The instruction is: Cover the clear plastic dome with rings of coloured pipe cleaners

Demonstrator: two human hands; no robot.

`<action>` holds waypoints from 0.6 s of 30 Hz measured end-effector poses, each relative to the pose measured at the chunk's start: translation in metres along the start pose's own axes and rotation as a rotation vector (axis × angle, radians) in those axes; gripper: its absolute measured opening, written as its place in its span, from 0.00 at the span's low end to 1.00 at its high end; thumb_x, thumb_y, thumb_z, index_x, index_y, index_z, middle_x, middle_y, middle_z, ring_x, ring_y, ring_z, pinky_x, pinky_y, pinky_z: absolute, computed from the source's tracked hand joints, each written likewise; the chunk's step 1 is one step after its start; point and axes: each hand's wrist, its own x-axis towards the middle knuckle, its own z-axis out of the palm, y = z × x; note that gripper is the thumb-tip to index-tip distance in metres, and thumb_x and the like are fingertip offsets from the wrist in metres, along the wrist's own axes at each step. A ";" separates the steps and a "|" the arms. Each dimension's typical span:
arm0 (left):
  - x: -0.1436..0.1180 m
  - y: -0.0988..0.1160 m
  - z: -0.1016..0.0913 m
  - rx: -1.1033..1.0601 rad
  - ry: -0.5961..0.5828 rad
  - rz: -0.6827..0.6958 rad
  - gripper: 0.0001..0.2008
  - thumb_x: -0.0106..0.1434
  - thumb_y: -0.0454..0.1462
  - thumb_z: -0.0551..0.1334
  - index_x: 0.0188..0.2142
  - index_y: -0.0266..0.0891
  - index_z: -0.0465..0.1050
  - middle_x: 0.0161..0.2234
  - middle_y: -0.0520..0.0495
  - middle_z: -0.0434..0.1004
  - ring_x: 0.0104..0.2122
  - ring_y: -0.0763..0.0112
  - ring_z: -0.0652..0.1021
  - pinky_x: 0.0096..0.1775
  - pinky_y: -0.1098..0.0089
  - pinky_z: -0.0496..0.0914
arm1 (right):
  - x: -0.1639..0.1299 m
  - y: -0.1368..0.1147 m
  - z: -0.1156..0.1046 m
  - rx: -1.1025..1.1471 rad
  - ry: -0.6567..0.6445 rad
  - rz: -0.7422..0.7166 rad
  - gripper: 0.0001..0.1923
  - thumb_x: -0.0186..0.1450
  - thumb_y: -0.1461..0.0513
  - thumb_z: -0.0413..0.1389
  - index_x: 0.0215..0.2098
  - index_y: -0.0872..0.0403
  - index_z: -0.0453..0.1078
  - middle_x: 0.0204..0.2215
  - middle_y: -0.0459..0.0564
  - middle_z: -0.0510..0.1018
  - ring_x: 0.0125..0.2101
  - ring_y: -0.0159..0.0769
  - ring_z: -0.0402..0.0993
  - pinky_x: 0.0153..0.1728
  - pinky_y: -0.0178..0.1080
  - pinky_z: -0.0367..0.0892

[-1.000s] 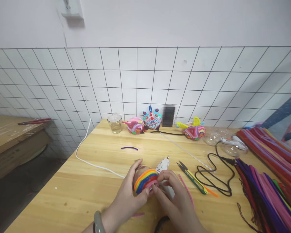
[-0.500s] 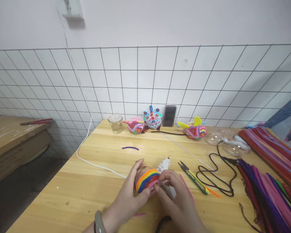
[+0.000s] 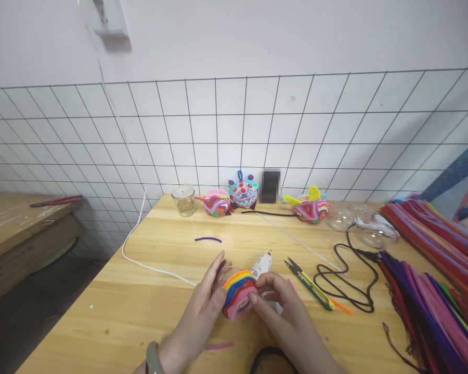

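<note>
Between my hands is a clear plastic ball (image 3: 239, 294) partly covered with curved bands of orange, yellow, blue, red and pink pipe cleaner. My left hand (image 3: 203, 301) wraps round its left side, thumb on the bands. With thumb and fingers my right hand (image 3: 278, 301) grips the right edge, at the pink band. Just behind the ball a white hot glue gun (image 3: 262, 265) lies on the table, its lower part hidden by my right hand. A short pink pipe cleaner piece (image 3: 219, 346) lies in front of my left wrist.
Green-and-yellow thread snips (image 3: 310, 285) and a black cable (image 3: 345, 285) lie to the right. Pipe cleaner bundles (image 3: 425, 296) cover the right side. Decorated balls (image 3: 244, 193), a lidded glass cup (image 3: 184, 200) and clear plastic balls (image 3: 341, 219) stand at the back. A white cord (image 3: 156, 266) runs left.
The ball has been turned in my hands, so more of the red and pink bands shows. My left thumb has shifted up and left from the pink edge.
</note>
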 end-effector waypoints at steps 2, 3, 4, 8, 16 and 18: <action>-0.001 -0.001 -0.001 0.007 0.000 0.003 0.46 0.59 0.61 0.53 0.67 0.36 0.44 0.64 0.34 0.58 0.64 0.53 0.58 0.64 0.55 0.51 | -0.001 -0.001 0.000 -0.004 0.006 0.004 0.10 0.62 0.52 0.58 0.33 0.50 0.69 0.31 0.48 0.78 0.32 0.37 0.73 0.36 0.37 0.66; -0.002 -0.002 -0.001 0.011 -0.001 0.004 0.45 0.60 0.60 0.53 0.67 0.37 0.44 0.65 0.35 0.58 0.64 0.53 0.59 0.63 0.55 0.52 | -0.001 -0.002 -0.001 -0.008 0.009 0.003 0.10 0.62 0.52 0.58 0.33 0.50 0.69 0.31 0.48 0.78 0.33 0.37 0.73 0.36 0.37 0.66; -0.002 -0.003 -0.002 0.017 0.000 0.006 0.44 0.60 0.60 0.53 0.67 0.38 0.45 0.65 0.36 0.59 0.64 0.53 0.59 0.63 0.55 0.52 | -0.001 -0.002 -0.001 -0.013 0.011 0.002 0.10 0.62 0.52 0.58 0.33 0.50 0.69 0.31 0.48 0.78 0.33 0.38 0.73 0.36 0.38 0.66; -0.001 -0.004 -0.002 0.090 0.004 0.040 0.40 0.62 0.58 0.52 0.66 0.38 0.48 0.61 0.38 0.65 0.61 0.54 0.64 0.62 0.57 0.56 | -0.001 -0.002 -0.001 0.040 -0.021 0.023 0.11 0.62 0.52 0.59 0.33 0.50 0.70 0.30 0.47 0.78 0.33 0.38 0.73 0.37 0.38 0.65; -0.004 0.005 -0.003 0.282 0.012 0.063 0.33 0.66 0.54 0.49 0.63 0.37 0.58 0.59 0.41 0.70 0.59 0.56 0.68 0.58 0.62 0.62 | 0.008 0.005 0.000 0.419 -0.109 0.163 0.17 0.56 0.49 0.65 0.29 0.53 0.69 0.24 0.43 0.73 0.27 0.31 0.68 0.30 0.34 0.63; -0.004 0.006 -0.003 0.281 0.005 0.063 0.34 0.66 0.55 0.49 0.63 0.36 0.57 0.59 0.40 0.70 0.58 0.56 0.69 0.57 0.62 0.62 | 0.009 0.005 -0.001 0.441 -0.116 0.194 0.18 0.54 0.48 0.66 0.28 0.53 0.69 0.24 0.43 0.72 0.26 0.31 0.67 0.29 0.33 0.62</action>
